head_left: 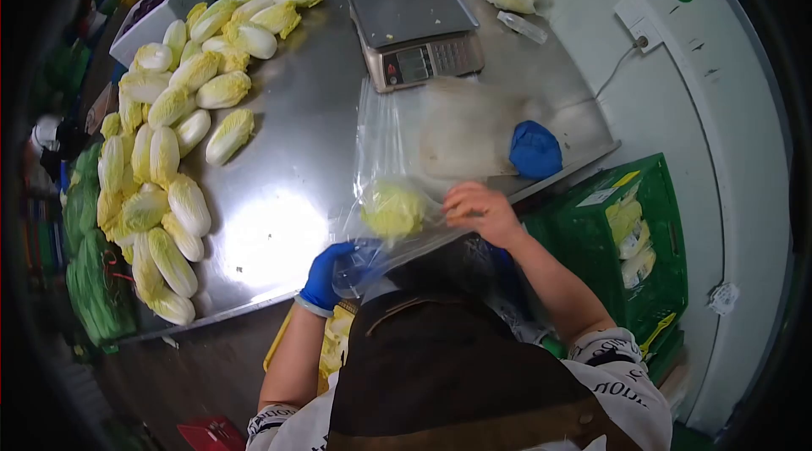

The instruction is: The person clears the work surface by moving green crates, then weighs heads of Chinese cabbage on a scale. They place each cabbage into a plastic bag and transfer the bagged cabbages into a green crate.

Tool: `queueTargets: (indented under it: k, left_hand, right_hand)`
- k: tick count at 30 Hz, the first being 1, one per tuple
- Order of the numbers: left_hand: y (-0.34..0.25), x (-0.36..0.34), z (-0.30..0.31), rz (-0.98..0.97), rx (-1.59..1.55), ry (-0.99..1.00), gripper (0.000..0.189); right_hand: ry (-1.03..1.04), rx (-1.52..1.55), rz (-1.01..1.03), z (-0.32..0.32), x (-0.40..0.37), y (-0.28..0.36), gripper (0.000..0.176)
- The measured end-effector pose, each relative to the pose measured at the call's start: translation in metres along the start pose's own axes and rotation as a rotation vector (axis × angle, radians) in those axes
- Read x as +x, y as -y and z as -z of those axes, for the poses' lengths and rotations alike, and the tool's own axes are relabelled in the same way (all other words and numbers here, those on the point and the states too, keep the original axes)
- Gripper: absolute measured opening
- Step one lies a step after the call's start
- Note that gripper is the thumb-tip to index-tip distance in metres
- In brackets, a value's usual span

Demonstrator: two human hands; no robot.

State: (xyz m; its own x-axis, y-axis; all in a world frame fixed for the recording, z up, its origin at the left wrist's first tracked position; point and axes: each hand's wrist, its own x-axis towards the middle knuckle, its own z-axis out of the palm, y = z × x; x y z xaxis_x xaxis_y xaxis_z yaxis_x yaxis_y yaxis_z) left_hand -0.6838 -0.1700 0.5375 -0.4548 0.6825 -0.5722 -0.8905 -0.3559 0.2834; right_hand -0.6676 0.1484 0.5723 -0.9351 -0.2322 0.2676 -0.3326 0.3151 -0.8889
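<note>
A head of napa cabbage point(392, 209) lies inside a clear plastic bag point(376, 142) at the table's front edge. My left hand point(325, 278), in a blue glove, holds the near end of the bag; its fingers show bluish through the film. On the other side, my bare right hand point(482, 212) is slightly blurred, its fingers bent together on the bag's film beside the cabbage. A stack of flat plastic bags point(469, 129) lies just beyond, with a crumpled blue glove point(535, 150) on its right corner.
Many napa cabbages point(194, 70) are piled along the left of the metal table point(292, 129). A digital scale point(414, 32) stands at the back. Right of the table, a green crate point(660, 239) holds wrapped cabbages. A white box point(156, 15) stands back left.
</note>
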Motion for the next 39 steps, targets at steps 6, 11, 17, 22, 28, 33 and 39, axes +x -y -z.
queueTargets:
  k: [6,11,17,22,28,33,39]
  left_hand:
    - [0.124,0.006,0.080,0.008,0.199,-0.329,0.034]
    - [0.141,-0.011,0.067,-0.100,0.541,-0.397,0.018]
    - [0.149,-0.019,0.057,-0.230,0.283,-0.193,0.026]
    - [0.151,-0.016,0.054,-0.170,0.030,-0.207,0.025]
    - [0.144,-0.017,0.049,-0.129,0.099,-0.309,0.023]
    - [0.140,-0.017,0.033,-0.102,0.011,-0.233,0.023]
    - [0.139,-0.020,0.035,-0.190,0.417,-0.189,0.024]
  right_hand:
    - [0.269,-0.548,-0.053,-0.040,-0.127,-0.032,0.017]
    - [0.140,-0.393,0.047,-0.066,-0.109,0.025,0.024]
    - [0.453,-0.416,0.089,-0.154,-0.100,0.026,0.024]
    - [0.546,-0.486,0.191,-0.166,-0.107,0.013,0.021]
    - [0.364,-0.286,0.065,-0.140,-0.110,0.028,0.018]
    - [0.399,-0.339,0.080,-0.154,-0.106,0.025,0.021]
    - [0.440,-0.369,0.050,-0.162,-0.101,0.017,0.022]
